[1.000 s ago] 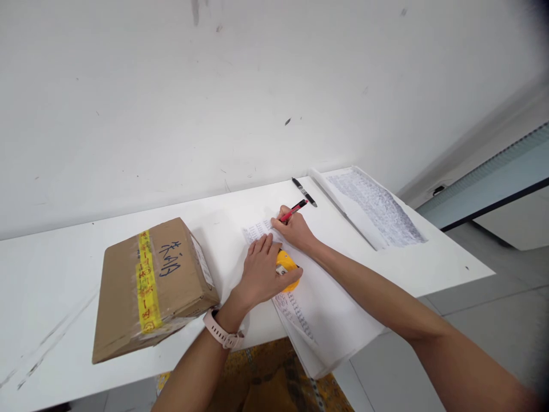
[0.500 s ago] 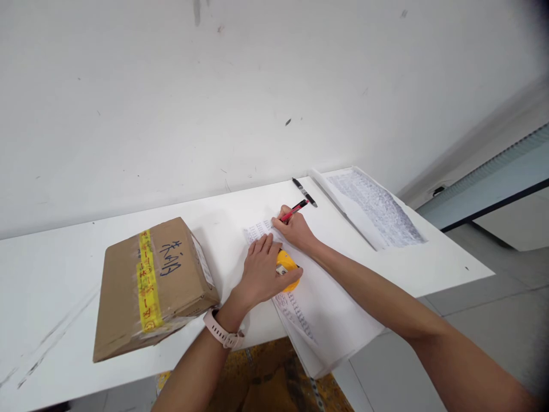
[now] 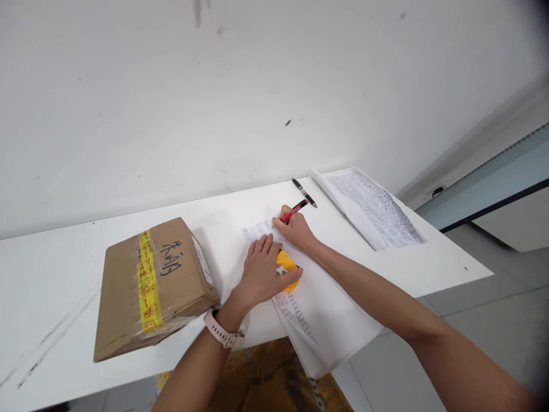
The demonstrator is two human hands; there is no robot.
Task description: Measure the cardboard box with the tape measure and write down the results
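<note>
While a red pen point(image 3: 293, 212) is pinched tight in the right hand point(image 3: 297, 230), its tip is pointed down at the far end of the paper point(image 3: 343, 320). Small rows of writing are seen there, and more are seen lower down. The paper is spread on a white table point(image 3: 47, 274), with its near end hung over the edge. The left hand point(image 3: 261, 273) is laid on top, and a yellow tape measure point(image 3: 289, 262) is partly covered by its thumb; whether it is gripped or just pressed cannot be told. A pink band point(image 3: 219, 333) is worn on the left wrist. To the left, a brown box point(image 3: 120, 292) is set, with yellow tape point(image 3: 148, 289) stuck across it. Past the right hand, a black pen point(image 3: 305, 193) is laid near some written sheets point(image 3: 377, 209).
</note>
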